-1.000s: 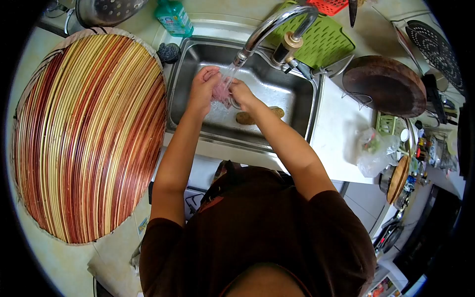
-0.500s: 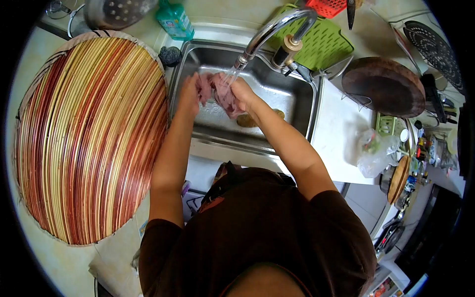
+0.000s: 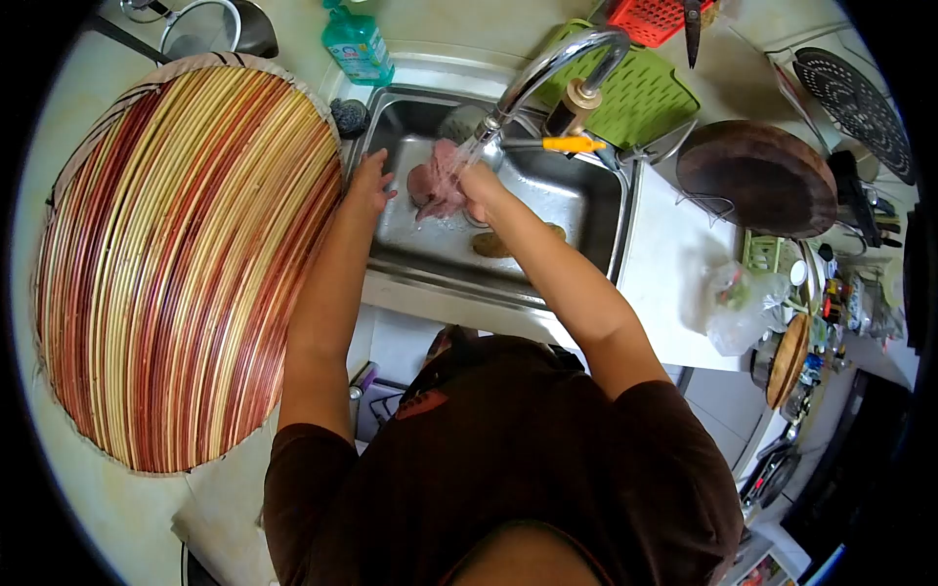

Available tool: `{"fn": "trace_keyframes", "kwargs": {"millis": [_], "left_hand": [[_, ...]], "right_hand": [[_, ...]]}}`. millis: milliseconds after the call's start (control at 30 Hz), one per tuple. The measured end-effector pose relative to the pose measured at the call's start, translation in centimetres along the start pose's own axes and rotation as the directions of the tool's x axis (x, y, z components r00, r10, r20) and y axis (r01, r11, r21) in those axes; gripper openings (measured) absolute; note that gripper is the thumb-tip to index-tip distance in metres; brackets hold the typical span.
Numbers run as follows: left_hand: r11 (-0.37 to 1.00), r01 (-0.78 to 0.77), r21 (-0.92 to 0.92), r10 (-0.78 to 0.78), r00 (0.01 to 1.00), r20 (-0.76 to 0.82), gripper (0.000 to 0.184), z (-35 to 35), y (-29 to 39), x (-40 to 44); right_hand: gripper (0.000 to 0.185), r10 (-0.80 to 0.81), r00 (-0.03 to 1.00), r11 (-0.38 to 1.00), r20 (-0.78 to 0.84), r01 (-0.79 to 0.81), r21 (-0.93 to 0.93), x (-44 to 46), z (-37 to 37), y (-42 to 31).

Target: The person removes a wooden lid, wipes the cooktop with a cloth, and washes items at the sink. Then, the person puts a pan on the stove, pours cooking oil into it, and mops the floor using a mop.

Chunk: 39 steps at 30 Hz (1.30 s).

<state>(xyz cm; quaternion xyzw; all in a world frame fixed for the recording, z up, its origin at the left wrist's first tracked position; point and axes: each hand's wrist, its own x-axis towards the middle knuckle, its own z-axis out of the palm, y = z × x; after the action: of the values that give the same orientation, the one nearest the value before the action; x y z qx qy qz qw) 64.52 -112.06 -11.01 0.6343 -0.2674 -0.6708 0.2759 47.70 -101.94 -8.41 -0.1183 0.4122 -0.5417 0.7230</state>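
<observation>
A wet pink cloth (image 3: 437, 184) lies bunched in the steel sink (image 3: 391, 249), under running water from the curved faucet (image 3: 532, 68). My right hand (image 3: 477, 188) is closed on its right side, with the fingers partly hidden. My left hand (image 3: 371, 183) is apart from the cloth, over the sink's left side, its fingers loosely spread and holding nothing. A brown, potato-like thing (image 3: 491, 244) sits in the sink below my right forearm, which partly covers it. Near the faucet base is a slim tool with an orange-yellow handle (image 3: 572, 145).
A large striped round mat (image 3: 186, 273) covers the left counter. A green bottle (image 3: 358, 47) and a dark scrubber (image 3: 349, 118) stand by the sink. Behind are a green rack (image 3: 635, 98) and a red basket (image 3: 647, 18). Rightward are a round wooden board (image 3: 757, 176) and plastic bag (image 3: 745, 308).
My left hand has let go of the cloth and moved left. The cloth hangs more loosely at my right hand. The orange-yellow handle now shows, and the perforated pan at top left no longer does.
</observation>
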Motion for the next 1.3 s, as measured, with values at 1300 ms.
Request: {"fn": "trace_keyframes", "kwargs": {"millis": [1300], "left_hand": [[0.865, -0.466, 0.185, 0.372, 0.844, 0.387, 0.043, 5.4, -1.8, -9.4]], "right_hand": [[0.054, -0.129, 0.860, -0.153, -0.494, -0.509, -0.847, -10.6, -21.8, 7.5]]}}
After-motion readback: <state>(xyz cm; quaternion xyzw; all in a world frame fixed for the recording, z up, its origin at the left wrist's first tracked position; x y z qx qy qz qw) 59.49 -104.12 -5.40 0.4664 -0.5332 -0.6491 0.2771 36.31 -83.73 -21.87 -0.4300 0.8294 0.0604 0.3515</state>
